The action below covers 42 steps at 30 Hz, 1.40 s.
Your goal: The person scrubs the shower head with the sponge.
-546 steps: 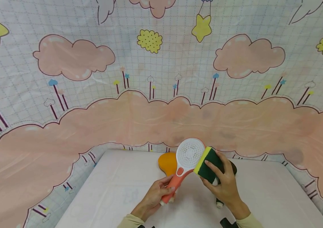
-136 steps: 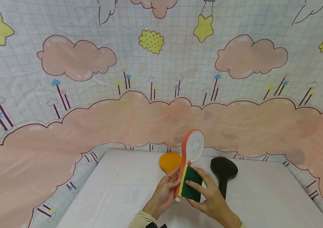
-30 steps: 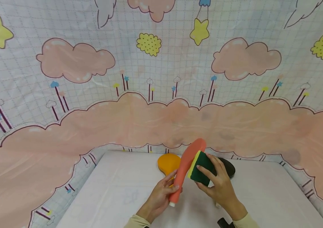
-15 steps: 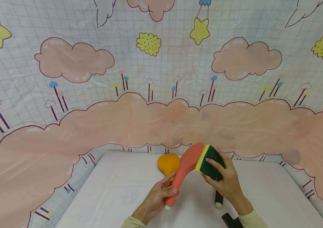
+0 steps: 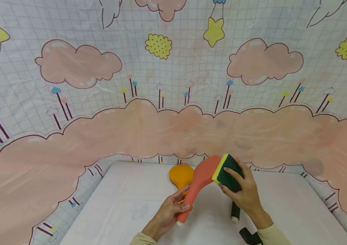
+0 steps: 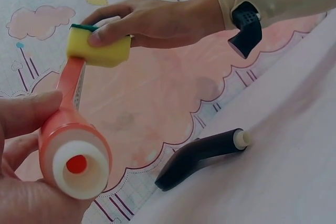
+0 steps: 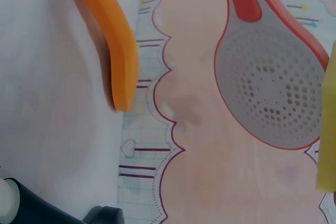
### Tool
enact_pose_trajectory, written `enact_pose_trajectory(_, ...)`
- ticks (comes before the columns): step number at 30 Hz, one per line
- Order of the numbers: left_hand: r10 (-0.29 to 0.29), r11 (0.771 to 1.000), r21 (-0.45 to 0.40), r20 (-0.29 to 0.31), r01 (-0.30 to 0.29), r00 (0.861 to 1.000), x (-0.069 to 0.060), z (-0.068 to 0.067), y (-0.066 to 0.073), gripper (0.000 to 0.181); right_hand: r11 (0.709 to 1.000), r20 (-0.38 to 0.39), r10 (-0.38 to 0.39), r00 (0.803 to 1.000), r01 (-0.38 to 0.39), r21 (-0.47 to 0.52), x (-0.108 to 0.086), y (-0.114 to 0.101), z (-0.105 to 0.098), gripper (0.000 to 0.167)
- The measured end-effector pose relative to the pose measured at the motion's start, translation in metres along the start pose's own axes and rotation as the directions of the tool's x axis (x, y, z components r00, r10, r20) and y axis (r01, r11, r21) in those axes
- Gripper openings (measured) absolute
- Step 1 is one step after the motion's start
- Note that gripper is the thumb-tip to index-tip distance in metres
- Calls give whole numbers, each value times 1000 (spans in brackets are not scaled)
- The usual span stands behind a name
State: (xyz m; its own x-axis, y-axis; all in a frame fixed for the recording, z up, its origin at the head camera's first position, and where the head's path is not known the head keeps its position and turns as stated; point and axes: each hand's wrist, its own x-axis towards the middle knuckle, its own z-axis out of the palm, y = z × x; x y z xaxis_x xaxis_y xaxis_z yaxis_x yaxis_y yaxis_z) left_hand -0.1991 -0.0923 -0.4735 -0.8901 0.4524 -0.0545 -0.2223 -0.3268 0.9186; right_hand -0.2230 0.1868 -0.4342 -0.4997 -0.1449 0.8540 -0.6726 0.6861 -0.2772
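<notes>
reaching in nearest are two pale yellow sleeves point(image 5: 274, 235), with a black device point(image 5: 249, 236) at the right wrist. the left hand point(image 5: 165, 213) has its fingers and thumb curled round the handle of a coral shower head point(image 5: 202, 174), near the white collar at its end, which the left wrist view shows as hollow. the shower head is held up off the table point(image 5: 115, 207), tilted to the right, its smooth back towards the head camera; the right wrist view shows the pale, perforated face and a red oval on its neck. the right hand point(image 5: 246, 192) pinches a green and yellow sponge point(image 5: 229, 175) between thumb and spread fingers, the yellow side touching the shower head's rim. beyond and below that hand a black shower head point(image 5: 235, 211) lies on the white table, partly hidden in the head view. farther back, behind the coral neck, lies an orange shower head point(image 5: 181, 175). farthest off hangs a patterned cloth point(image 5: 149, 132) with pink clouds and yellow stars.
</notes>
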Motion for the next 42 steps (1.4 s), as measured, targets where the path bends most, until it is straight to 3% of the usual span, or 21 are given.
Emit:
enact_pose_trajectory(7,8,1000,6,-63,-7,998,4,7,1,68,995,-63,-99,993,99,-11,-2,-8,10,55)
enact_pose_trajectory(12,34,999,26,-90,-32,995,7,11,2,71,993,-53,-118,992,117,-6,-6,-14,16,53)
enact_pose_trajectory(17,45,999,33,-77,-43,996,10,13,1,70,994,-17,-110,994,109,-25,-13,-18,22,52)
enact_pose_trajectory(26,34,999,-38,-44,-36,998,12,11,-4,65,993,61,-116,991,117,-18,-22,-25,33,49)
enact_pose_trajectory(33,30,999,-13,-59,-31,998,14,14,-2,63,990,91,-140,986,142,-19,-25,-27,37,49)
enact_pose_trajectory(42,30,1000,-2,-6,-30,1000,14,11,0,66,988,142,-153,978,154,5,-28,-31,36,47)
